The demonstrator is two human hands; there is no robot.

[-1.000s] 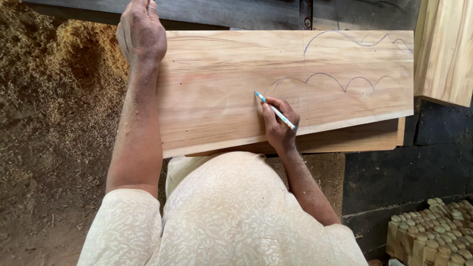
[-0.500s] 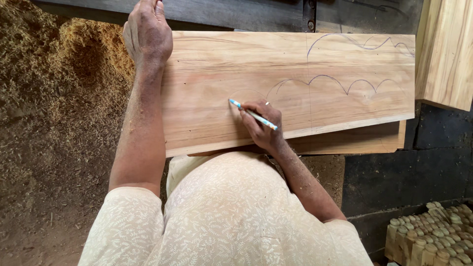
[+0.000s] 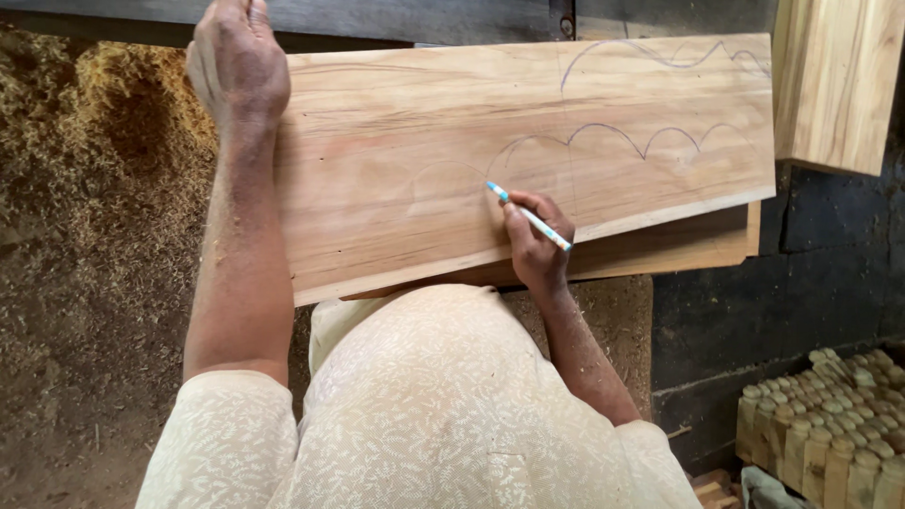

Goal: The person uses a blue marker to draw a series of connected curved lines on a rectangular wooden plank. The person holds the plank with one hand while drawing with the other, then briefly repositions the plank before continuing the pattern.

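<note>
Wood plank (image 3: 424, 160) fills most of my feed, pale and reddish, lying flat across a second board (image 3: 679, 250) that peeks out under its near edge. Wavy scalloped lines (image 3: 650, 137) are drawn on the plank's right half, with a fainter curve further left.

My right hand (image 3: 535, 240) sits near the middle of the plank's near edge, fingers pinched shut around a blue and white pen (image 3: 528, 215). Its tip touches the plank at the left end of the lower scalloped line, and the barrel slants back to the right over the knuckles.

My left hand (image 3: 238, 71) is up at the plank's far left corner, fingers curled over the far edge and gripping it, arm stretched straight out along the plank's left end.

Sawdust (image 3: 85, 188) is heaped to the left. At lower right I can see a stack of small turned wooden pieces (image 3: 830, 419), and another pale board (image 3: 834, 80) stands at upper right.
</note>
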